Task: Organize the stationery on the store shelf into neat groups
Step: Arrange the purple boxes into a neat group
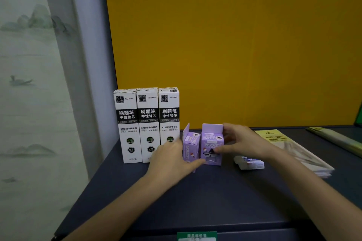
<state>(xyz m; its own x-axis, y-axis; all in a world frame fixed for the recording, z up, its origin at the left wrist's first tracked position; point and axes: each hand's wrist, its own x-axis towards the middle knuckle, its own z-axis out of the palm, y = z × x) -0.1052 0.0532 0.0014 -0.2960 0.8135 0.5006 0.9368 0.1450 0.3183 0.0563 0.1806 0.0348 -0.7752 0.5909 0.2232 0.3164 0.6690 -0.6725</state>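
Three tall white refill boxes (148, 123) stand side by side at the back left of the dark shelf (195, 201). To their right stand two small purple boxes. My left hand (172, 160) holds the left purple box (191, 143) from its left side, thumb along its base. My right hand (241, 141) grips the right purple box (212, 143), fingers behind it and thumb on its front. The two purple boxes stand upright and nearly touch.
A small white and blue packet (248, 162) lies just right of the purple boxes. A stack of clear-wrapped yellow packs (290, 148) lies further right, with a green pack (337, 139) at the far right. A yellow panel (235, 45) backs the shelf. A green price label (196, 236) sits on the front edge.
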